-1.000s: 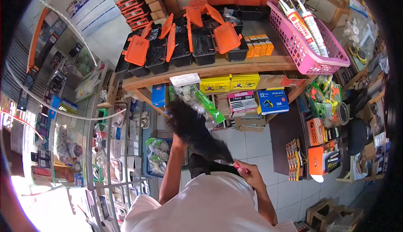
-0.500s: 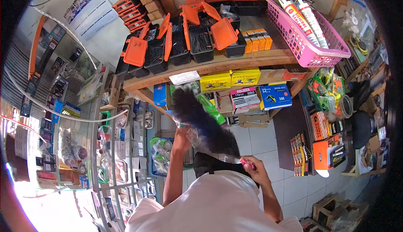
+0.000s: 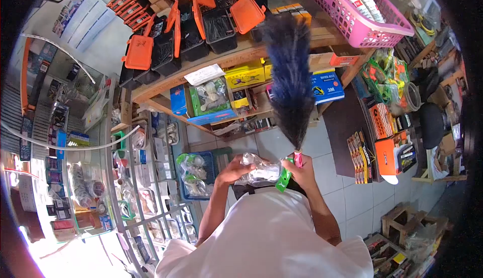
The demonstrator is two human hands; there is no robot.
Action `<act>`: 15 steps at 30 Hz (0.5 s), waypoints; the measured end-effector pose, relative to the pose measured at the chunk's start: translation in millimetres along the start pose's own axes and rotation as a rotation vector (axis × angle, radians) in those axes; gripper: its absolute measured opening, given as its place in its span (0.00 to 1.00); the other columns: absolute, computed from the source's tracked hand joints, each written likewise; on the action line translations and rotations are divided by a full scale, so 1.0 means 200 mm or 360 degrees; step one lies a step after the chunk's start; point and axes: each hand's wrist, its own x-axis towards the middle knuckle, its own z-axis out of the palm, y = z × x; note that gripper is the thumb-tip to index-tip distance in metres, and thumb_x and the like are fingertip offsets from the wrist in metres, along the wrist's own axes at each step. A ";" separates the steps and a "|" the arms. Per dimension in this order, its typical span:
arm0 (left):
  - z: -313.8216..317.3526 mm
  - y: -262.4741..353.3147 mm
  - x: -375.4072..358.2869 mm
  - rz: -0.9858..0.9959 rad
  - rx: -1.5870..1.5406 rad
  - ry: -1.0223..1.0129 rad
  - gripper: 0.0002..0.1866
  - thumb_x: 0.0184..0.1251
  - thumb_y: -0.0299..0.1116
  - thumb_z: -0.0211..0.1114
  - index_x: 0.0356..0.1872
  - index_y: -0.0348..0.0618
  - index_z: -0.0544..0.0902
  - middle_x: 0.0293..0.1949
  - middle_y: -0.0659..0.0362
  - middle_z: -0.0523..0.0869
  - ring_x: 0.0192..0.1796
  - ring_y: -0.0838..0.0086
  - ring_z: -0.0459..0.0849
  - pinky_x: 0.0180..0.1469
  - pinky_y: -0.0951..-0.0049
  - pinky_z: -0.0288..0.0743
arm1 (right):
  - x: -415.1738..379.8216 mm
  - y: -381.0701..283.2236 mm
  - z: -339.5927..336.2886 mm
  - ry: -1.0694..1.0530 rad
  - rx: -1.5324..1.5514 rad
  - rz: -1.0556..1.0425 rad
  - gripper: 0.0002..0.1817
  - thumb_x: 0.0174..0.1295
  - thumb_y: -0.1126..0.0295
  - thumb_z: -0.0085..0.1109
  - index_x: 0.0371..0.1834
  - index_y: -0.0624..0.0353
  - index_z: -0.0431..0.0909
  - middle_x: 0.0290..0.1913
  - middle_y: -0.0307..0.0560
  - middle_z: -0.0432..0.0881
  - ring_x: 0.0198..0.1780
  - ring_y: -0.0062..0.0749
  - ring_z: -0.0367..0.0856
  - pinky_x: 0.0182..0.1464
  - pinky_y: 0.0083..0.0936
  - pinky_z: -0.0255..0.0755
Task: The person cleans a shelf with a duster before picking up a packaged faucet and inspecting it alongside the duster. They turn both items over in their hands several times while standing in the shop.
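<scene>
Holding a clear plastic packet (image 3: 261,172) with a green header card between both hands, the person stands over a tiled floor (image 3: 352,202) in front of a stocked wooden shelf (image 3: 236,59). The left hand (image 3: 232,168) has its fingers curled around the packet's left end. The right hand (image 3: 301,170) grips the packet's green end and also clamps the pink handle of a feather duster (image 3: 291,82), so its fingers are closed on both at once. The duster stands nearly upright, its dark blue-black plume rising from the hand across the front edge of the shelf.

On the top board of the shelf sit black bins with orange lids (image 3: 201,26), several lids flipped open, and near its right end a pink basket (image 3: 362,21) holding sealant tubes. The lower board carries yellow boxes (image 3: 244,74), a blue box (image 3: 326,84) just right of the duster, and a green-backed packet (image 3: 211,94) toward the left end. A glass display case (image 3: 136,177) stands to the person's left, and a blue crate (image 3: 198,175) of bagged goods lies on the floor just beside the left hand.
</scene>
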 end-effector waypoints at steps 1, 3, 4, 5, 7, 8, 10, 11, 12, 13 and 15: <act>-0.02 -0.07 0.00 0.0016 -0.0029 0.0138 0.28 0.61 0.39 0.72 0.57 0.34 0.74 0.45 0.59 0.83 0.45 0.76 0.78 0.50 0.72 0.73 | 0.00 0.04 -0.02 0.0085 -0.0124 -0.0064 0.07 0.59 0.71 0.68 0.34 0.63 0.81 0.25 0.29 0.76 0.25 0.10 0.68 0.26 0.16 0.61; 0.03 -0.01 -0.04 -0.0086 -0.0176 0.0343 0.24 0.64 0.37 0.69 0.55 0.34 0.74 0.46 0.57 0.84 0.47 0.75 0.80 0.49 0.72 0.75 | -0.02 0.00 -0.02 0.0234 -0.0204 -0.0114 0.06 0.59 0.72 0.67 0.31 0.64 0.82 0.23 0.28 0.77 0.24 0.10 0.68 0.26 0.15 0.60; 0.04 0.02 -0.04 -0.0097 -0.0179 0.0345 0.24 0.64 0.37 0.69 0.55 0.34 0.74 0.46 0.57 0.84 0.47 0.75 0.80 0.49 0.72 0.75 | -0.03 0.01 0.00 0.0237 -0.0202 -0.0104 0.06 0.59 0.72 0.67 0.31 0.64 0.82 0.23 0.28 0.77 0.24 0.10 0.68 0.26 0.15 0.60; 0.06 0.03 -0.03 -0.0066 -0.0318 0.0265 0.22 0.65 0.36 0.68 0.55 0.34 0.74 0.47 0.56 0.84 0.47 0.74 0.81 0.49 0.71 0.76 | -0.03 0.02 0.02 0.0290 -0.0169 -0.0181 0.06 0.59 0.73 0.67 0.30 0.64 0.82 0.23 0.28 0.77 0.24 0.10 0.68 0.26 0.15 0.60; 0.09 -0.01 -0.03 -0.0008 -0.0538 0.0292 0.17 0.69 0.34 0.63 0.53 0.34 0.76 0.46 0.54 0.85 0.49 0.71 0.83 0.50 0.69 0.78 | -0.05 0.03 0.03 0.0352 -0.0131 -0.0254 0.06 0.58 0.74 0.67 0.29 0.64 0.82 0.22 0.28 0.77 0.24 0.10 0.68 0.26 0.15 0.60; 0.10 -0.02 -0.03 -0.0013 -0.0533 0.0286 0.17 0.69 0.34 0.63 0.53 0.34 0.76 0.46 0.54 0.85 0.49 0.71 0.83 0.50 0.69 0.78 | -0.05 0.03 0.03 0.0377 -0.0148 -0.0291 0.05 0.58 0.74 0.67 0.29 0.65 0.83 0.22 0.29 0.77 0.24 0.10 0.69 0.26 0.15 0.61; 0.12 -0.02 -0.03 -0.0019 -0.0697 0.0166 0.18 0.69 0.36 0.63 0.54 0.36 0.77 0.46 0.55 0.85 0.47 0.72 0.83 0.48 0.70 0.78 | -0.05 0.03 0.03 0.0430 -0.0185 -0.0364 0.05 0.58 0.75 0.67 0.29 0.66 0.84 0.22 0.30 0.78 0.24 0.10 0.69 0.27 0.15 0.62; 0.13 -0.03 -0.02 -0.0025 -0.0694 0.0160 0.18 0.69 0.36 0.63 0.54 0.36 0.77 0.46 0.55 0.85 0.47 0.72 0.83 0.48 0.70 0.78 | -0.06 0.03 0.02 0.0438 -0.0182 -0.0363 0.05 0.58 0.75 0.67 0.29 0.66 0.84 0.22 0.30 0.78 0.24 0.10 0.69 0.27 0.15 0.62; 0.13 -0.04 -0.02 -0.0049 -0.0655 0.0190 0.19 0.68 0.35 0.64 0.55 0.36 0.76 0.47 0.57 0.85 0.47 0.73 0.82 0.48 0.70 0.77 | -0.06 0.02 0.00 0.0433 -0.0231 -0.0346 0.05 0.58 0.75 0.67 0.29 0.66 0.84 0.22 0.31 0.79 0.24 0.11 0.70 0.27 0.15 0.62; 0.12 -0.05 -0.02 -0.0071 -0.0614 0.0220 0.19 0.67 0.35 0.65 0.56 0.37 0.76 0.47 0.58 0.84 0.47 0.73 0.82 0.48 0.70 0.75 | -0.06 0.02 -0.01 0.0426 -0.0279 -0.0329 0.05 0.58 0.74 0.67 0.29 0.66 0.84 0.22 0.31 0.79 0.24 0.11 0.70 0.27 0.15 0.63; 0.13 -0.06 -0.01 -0.0032 -0.0416 0.0253 0.21 0.66 0.35 0.65 0.57 0.38 0.75 0.47 0.58 0.83 0.48 0.72 0.82 0.49 0.69 0.75 | -0.05 -0.01 -0.05 0.0357 -0.0286 -0.0292 0.05 0.58 0.74 0.67 0.29 0.66 0.84 0.22 0.31 0.79 0.24 0.11 0.70 0.27 0.15 0.63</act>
